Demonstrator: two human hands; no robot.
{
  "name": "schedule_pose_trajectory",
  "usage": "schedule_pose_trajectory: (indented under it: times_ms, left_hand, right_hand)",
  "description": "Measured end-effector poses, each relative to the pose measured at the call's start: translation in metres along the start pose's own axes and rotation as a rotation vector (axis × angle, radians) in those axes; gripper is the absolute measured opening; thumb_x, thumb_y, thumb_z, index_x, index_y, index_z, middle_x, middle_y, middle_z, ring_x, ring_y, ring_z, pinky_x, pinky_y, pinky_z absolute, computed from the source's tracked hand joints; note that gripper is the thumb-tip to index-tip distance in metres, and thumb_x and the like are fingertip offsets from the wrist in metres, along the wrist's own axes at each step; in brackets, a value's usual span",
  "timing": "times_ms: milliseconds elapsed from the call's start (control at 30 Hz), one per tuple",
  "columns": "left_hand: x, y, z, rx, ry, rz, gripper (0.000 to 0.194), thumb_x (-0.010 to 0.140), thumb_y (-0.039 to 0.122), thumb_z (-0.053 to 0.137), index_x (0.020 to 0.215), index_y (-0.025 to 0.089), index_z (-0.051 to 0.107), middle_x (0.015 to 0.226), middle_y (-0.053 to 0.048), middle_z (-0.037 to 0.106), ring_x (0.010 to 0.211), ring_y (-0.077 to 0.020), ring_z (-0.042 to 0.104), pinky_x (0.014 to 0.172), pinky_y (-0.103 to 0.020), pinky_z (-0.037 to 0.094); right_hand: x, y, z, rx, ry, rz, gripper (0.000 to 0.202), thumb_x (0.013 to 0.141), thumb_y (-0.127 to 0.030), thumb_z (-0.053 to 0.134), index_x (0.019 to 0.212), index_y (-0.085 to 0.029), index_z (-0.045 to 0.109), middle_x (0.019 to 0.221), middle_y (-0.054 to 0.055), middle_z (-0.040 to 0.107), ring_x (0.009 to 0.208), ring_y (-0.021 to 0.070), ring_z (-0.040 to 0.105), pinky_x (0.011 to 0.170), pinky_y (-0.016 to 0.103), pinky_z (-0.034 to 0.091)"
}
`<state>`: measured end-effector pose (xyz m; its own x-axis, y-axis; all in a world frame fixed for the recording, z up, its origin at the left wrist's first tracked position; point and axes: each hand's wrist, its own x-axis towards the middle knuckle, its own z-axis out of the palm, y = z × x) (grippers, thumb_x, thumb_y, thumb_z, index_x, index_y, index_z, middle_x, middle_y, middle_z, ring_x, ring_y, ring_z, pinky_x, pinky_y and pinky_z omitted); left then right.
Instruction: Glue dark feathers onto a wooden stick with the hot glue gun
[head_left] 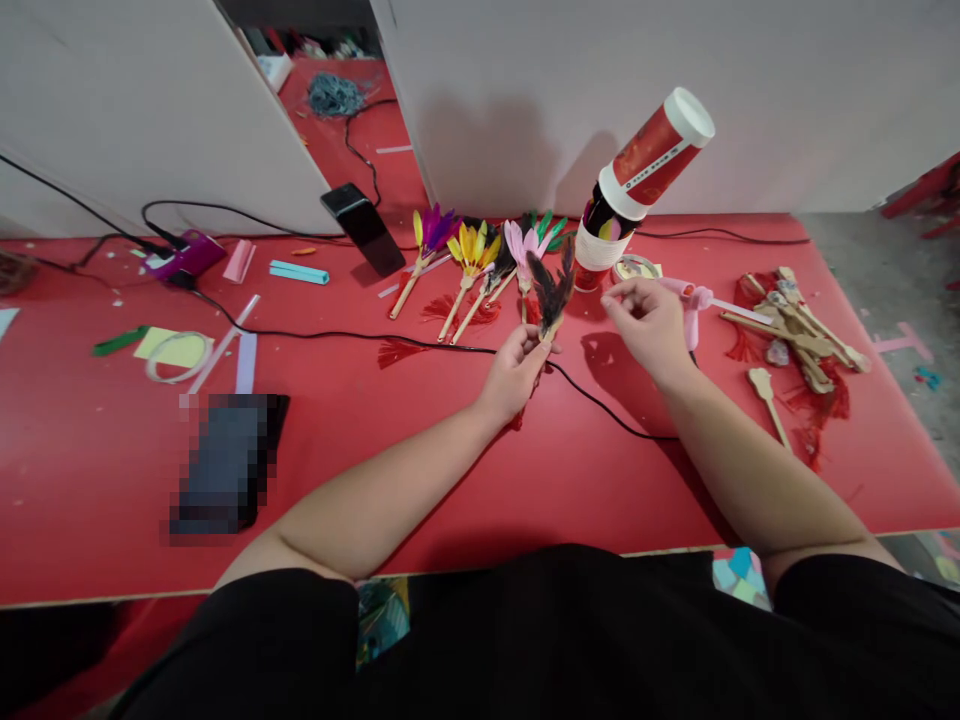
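Far left of the red table [450, 480]: green marker [120, 341], yellow note with a tape ring [177, 355] on it, white strips beside. A purple device [191, 254] sat further back with black cables running off it, then a pink piece [240, 260] and a teal bar [298, 272]. A blurred dark object [225, 462] lay near the front edge. A black phone-like slab [364, 228] leaned near the wall gap.

Center: a row of finished feather sticks [465, 265] lay on the table, purple, yellow, pink and green, with red tassels at their bases. A black cable [420, 342] crossed under the left hand.

Left hand [514, 375] was pinched closed on the wooden handle of a dark brown feather stick [553, 290], holding it upright just above the table, in front of the finished row. A red tassel hung below that hand.

Behind it stood a red-and-white cup [604, 245] with a red-and-white tube [656, 150] tilted in it, leaning right.

Right hand [649, 320] hovered just right of the feather stick, fingers curled loosely, thumb and forefinger tips close together; whether they gripped anything small, could not tell. A pink glue gun [694, 298] lay just behind that hand, next to a round tape roll [636, 267].

Far right: a pile of bare wooden sticks [802, 325] on red tassels, one single stick [766, 395] lying apart nearer the front edge.
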<state>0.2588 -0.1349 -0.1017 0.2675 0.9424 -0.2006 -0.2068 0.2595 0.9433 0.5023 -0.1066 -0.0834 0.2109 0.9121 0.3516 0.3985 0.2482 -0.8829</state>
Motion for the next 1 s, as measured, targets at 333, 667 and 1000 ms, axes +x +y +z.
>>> schedule_pose_trajectory:
  times_ms: [333, 667, 1000]
  left_hand:
    - [0.001, 0.0, 0.002, -0.002, -0.016, 0.011, 0.015, 0.112, 0.023, 0.077, 0.108, 0.023, 0.062, 0.093, 0.003, 0.076, 0.057, -0.0067, 0.048, 0.06, -0.021, 0.046]
    - [0.001, 0.001, 0.003, 0.001, -0.016, -0.001, 0.019, 0.111, 0.024, 0.08, 0.105, 0.023, 0.062, 0.096, 0.001, 0.078, 0.061, -0.0072, 0.052, 0.056, -0.019, 0.042]
    - [0.001, -0.001, 0.001, 0.004, -0.037, 0.028, 0.013, 0.113, 0.02, 0.075, 0.107, 0.022, 0.064, 0.095, 0.001, 0.077, 0.061, -0.0073, 0.05, 0.062, -0.021, 0.048]
  right_hand:
    - [0.091, 0.043, 0.012, 0.069, 0.189, -0.107, 0.063, 0.104, -0.092, 0.085, 0.112, -0.031, 0.069, 0.069, -0.006, 0.045, 0.055, 0.0172, 0.052, 0.051, 0.035, 0.041]
    - [0.081, 0.036, 0.004, 0.002, 0.243, -0.19, 0.049, 0.106, -0.072, 0.093, 0.099, -0.03, 0.07, 0.081, 0.0, 0.055, 0.077, 0.0221, 0.066, 0.065, 0.039, 0.058]
    - [0.082, 0.03, -0.001, -0.015, 0.177, -0.195, 0.045, 0.106, -0.066, 0.093, 0.104, -0.029, 0.067, 0.104, 0.009, 0.07, 0.103, 0.0296, 0.076, 0.073, 0.042, 0.065]
